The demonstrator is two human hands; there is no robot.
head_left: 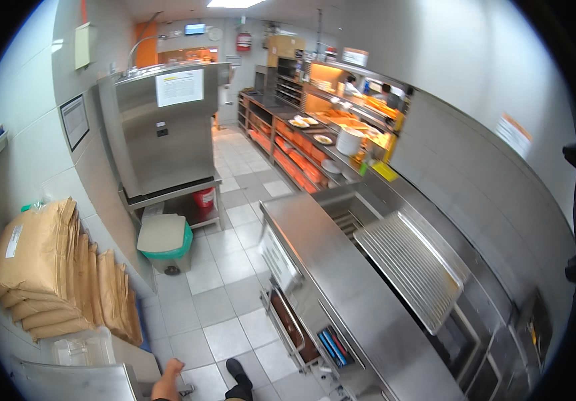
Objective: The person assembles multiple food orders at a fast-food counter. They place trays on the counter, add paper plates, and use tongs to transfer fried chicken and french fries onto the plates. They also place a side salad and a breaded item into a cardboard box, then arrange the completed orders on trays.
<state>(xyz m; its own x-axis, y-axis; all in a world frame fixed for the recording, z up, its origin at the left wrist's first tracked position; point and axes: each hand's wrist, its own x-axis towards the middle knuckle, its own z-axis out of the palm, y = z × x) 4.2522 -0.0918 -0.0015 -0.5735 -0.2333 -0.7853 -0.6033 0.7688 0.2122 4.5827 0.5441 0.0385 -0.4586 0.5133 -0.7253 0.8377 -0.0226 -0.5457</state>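
Observation:
My left hand point(173, 367) hangs low over the tiled floor, at the end of a bare forearm. Its fingers look curled in, and nothing shows in them. The nearest things to it are a clear plastic tub point(84, 349) on its left and my dark shoe point(238, 371) on its right. My right hand is out of the picture. To the right, a ridged metal tray point(411, 264) lies tilted across the fryer-like unit set in the steel counter point(341, 281).
Brown paper sacks point(37, 257) are stacked along the left wall. A lidded bin with a green liner point(165, 239) stands before a steel cabinet point(165, 137). An open drawer point(286, 324) juts from the counter into the aisle. Farther off are plates point(323, 140) and shelves.

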